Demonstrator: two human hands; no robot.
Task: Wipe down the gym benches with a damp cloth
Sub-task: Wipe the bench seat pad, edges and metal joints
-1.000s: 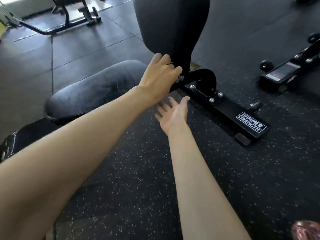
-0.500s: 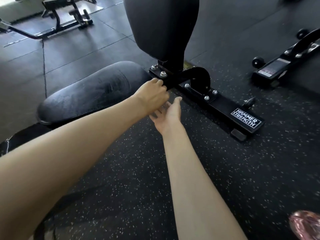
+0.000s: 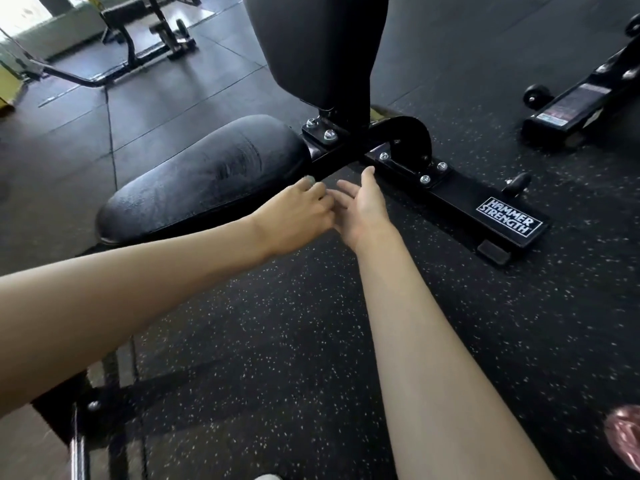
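Note:
A black gym bench stands on the floor, with its seat pad (image 3: 194, 188) at centre left and its upright back pad (image 3: 318, 50) at the top. Wipe streaks show on the seat. My left hand (image 3: 294, 216) hovers at the seat's near right edge with its fingers curled; a small grey-green bit shows at a fingertip, and no cloth is visible in it. Just beside it, my right hand (image 3: 363, 209) is open with straight fingers, reaching toward the black frame bar (image 3: 450, 199) under the back pad.
The frame bar carries a "Hammer Strength" label (image 3: 509, 220) and an adjustment knob (image 3: 517, 183). Another wheeled bench base (image 3: 571, 109) lies at the upper right. More equipment (image 3: 149, 39) stands far left. A pink crinkled thing (image 3: 623, 438) sits at the lower right edge.
My left hand came down from the bottom of the back pad to the seat's near edge. My right hand stayed open beside it. The view shifted slightly.

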